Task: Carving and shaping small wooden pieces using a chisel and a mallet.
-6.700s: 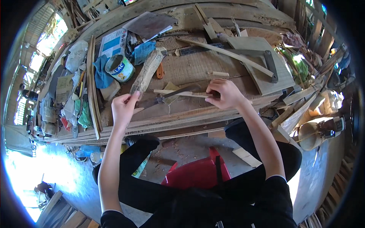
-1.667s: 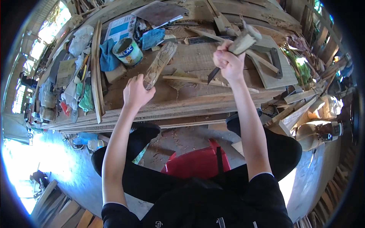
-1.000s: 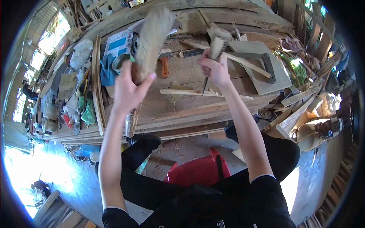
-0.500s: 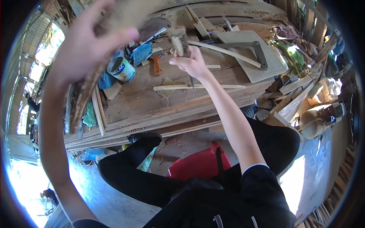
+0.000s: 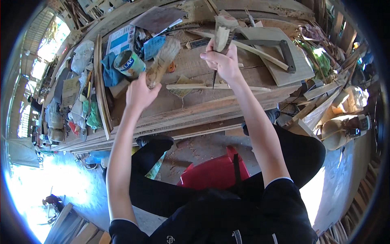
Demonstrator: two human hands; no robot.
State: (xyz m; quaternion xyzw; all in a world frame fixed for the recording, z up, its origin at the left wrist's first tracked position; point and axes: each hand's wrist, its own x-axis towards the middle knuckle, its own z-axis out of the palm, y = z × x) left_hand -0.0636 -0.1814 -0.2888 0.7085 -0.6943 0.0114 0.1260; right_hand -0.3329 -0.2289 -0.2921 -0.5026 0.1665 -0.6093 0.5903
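My left hand (image 5: 141, 93) is closed on a rough piece of wood (image 5: 163, 59), which leans away over the bench beside the tin can (image 5: 126, 63). My right hand (image 5: 223, 65) grips a bladed tool with a chunky wooden handle (image 5: 223, 30); its dark narrow blade (image 5: 214, 77) points down below the fist, near a thin wooden strip (image 5: 252, 88) lying on the bench (image 5: 195, 99). I cannot tell whether the tip touches the strip. An orange-handled tool (image 5: 171, 67) is partly hidden behind the piece of wood.
A square board (image 5: 276, 75) with a metal square (image 5: 289, 57) sits at the right. Blue cloth (image 5: 109, 71), papers (image 5: 158, 16), long slats (image 5: 103, 101) and piled bags (image 5: 83, 57) crowd the left and back. A red plastic seat (image 5: 213, 171) is below, between my legs.
Since half a second ago my left hand has swung down from high at the left with its wood. My right hand has shifted rightward. Earliest, the blade lay lower, between both hands.
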